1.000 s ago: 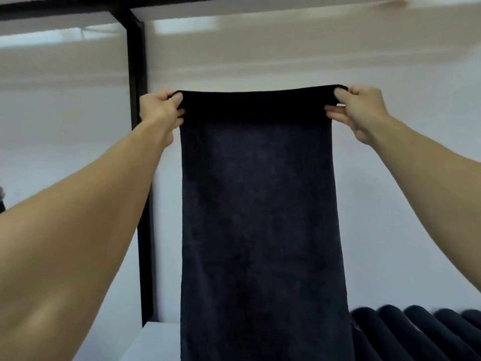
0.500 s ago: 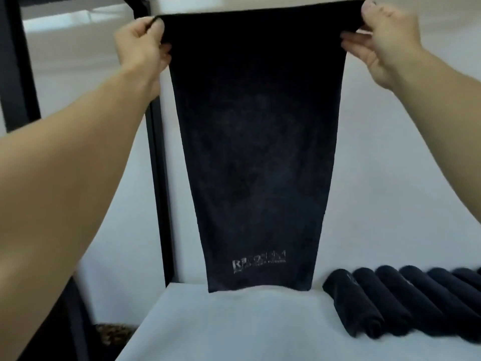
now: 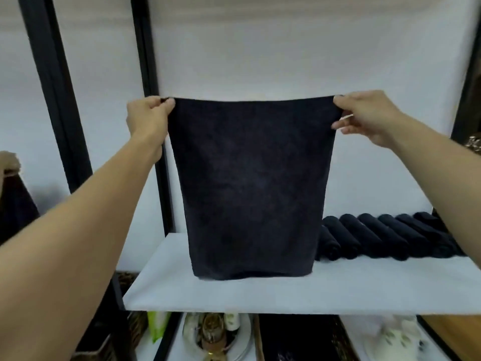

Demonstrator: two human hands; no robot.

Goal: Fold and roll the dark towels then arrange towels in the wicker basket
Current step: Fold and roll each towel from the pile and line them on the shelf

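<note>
Left hand (image 3: 147, 118) pinches top left corner of dark towel (image 3: 251, 188); right hand (image 3: 364, 115) pinches top right corner; towel hangs stretched between them, bottom edge touching white shelf (image 3: 260, 293); rolled towels (image 3: 385, 237) in row just right, on same shelf.

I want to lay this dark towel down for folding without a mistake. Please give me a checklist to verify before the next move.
1. Left hand pinches the top left corner of the dark rectangular terry towel: ok.
2. Right hand pinches the top right corner: ok.
3. Top edge straight between the hands: ok.
4. Lower edge reaches the flat white shelf board: ok, it appears to touch.
5. Bare board in front of the towel: ok.
6. Gap to the row of rolled dark towels on the right: cannot tell; the hanging towel hides the nearest roll's end.
</note>
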